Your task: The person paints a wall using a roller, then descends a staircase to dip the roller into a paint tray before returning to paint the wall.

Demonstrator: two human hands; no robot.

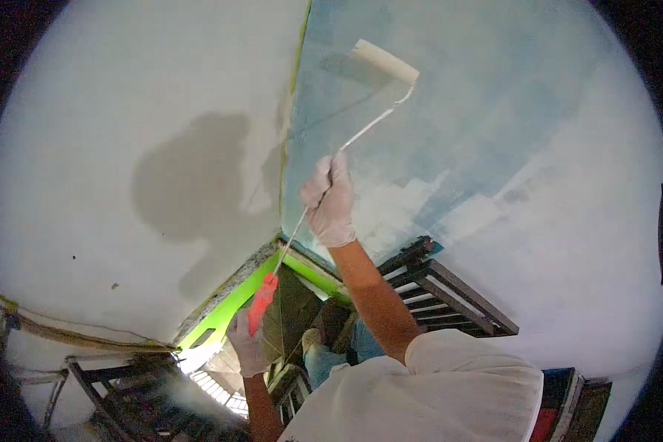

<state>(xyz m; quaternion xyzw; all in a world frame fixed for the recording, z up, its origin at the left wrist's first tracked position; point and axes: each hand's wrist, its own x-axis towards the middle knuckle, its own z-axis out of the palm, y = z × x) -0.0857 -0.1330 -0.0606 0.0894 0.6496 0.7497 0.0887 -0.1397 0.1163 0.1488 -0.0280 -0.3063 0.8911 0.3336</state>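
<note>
A paint roller with a cream sleeve (387, 62) rests against or close to a blue surface with white patches (486, 140). My right hand (330, 197), in a thin whitish glove, is wrapped round the middle of its metal rod. Lower down, my left hand (247, 345), also gloved, closes on the end of the red handle (262, 302); some of its fingers are hidden. The rod runs at a slant from the handle up to the sleeve, and the roller's shadow falls on the blue beside it.
A plain white surface (74, 169) meets the blue one along a yellowish seam. Bright green trim (236, 313) borders the corner below. Dark slatted wooden frames (457, 295) stand at the right, with dark furniture (118, 390) at lower left. My jeans and a foot (311, 339) show beneath.
</note>
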